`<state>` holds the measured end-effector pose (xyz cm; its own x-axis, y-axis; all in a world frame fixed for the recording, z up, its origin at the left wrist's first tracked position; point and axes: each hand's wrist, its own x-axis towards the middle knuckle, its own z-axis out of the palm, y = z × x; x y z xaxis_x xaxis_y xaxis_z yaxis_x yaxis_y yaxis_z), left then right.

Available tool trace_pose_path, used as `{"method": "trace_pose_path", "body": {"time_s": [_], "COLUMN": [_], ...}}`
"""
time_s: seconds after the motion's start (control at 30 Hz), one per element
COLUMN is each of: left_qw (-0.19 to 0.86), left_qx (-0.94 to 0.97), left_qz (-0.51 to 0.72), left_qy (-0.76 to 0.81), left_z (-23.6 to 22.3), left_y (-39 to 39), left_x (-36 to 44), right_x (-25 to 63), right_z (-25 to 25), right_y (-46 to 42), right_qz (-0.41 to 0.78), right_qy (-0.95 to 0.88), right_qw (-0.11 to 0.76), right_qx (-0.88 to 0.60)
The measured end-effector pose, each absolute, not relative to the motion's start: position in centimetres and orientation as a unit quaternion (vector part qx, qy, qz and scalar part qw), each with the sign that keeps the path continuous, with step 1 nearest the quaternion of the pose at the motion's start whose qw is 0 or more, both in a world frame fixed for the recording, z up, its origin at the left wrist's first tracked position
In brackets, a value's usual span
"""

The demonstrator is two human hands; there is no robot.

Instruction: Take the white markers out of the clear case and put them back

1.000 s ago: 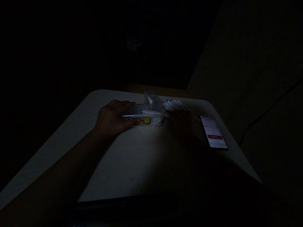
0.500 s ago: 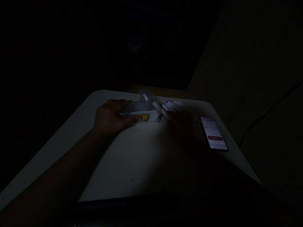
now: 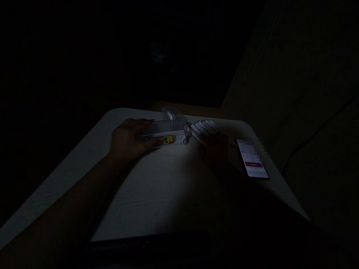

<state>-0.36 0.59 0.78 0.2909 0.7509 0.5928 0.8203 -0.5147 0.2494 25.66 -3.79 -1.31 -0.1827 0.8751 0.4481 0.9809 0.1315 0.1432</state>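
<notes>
Your left hand (image 3: 127, 137) pinches a clear plastic case (image 3: 157, 127); your right hand (image 3: 215, 147), grip indiscernible, apparently aligns white markers (image 3: 205, 128), next needing steadiness.

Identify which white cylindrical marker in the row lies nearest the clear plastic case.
The leftmost white cylindrical marker, at the row's end facing the clear plastic case; the others lie farther right.

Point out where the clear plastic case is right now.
In the head view, the clear plastic case lies near the far edge of the table, held by the left hand, just left of the white markers.
</notes>
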Motion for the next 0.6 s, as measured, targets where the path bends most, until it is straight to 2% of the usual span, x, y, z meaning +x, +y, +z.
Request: {"method": "trace_pose_path", "body": {"time_s": [0.6], "left_qw": [0.055], "left_qx": [-0.803], "left_qz": [-0.333], "left_qy": [-0.492], "left_z": [0.72], "left_y": [0.76], "left_x": [-0.47], "right_x": [26.13], "right_z": [-1.48], "right_y": [-3.34], "right_qz": [-0.140], "right_qy": [-0.785], "right_qw": [0.108], "right_qx": [-0.593]}}
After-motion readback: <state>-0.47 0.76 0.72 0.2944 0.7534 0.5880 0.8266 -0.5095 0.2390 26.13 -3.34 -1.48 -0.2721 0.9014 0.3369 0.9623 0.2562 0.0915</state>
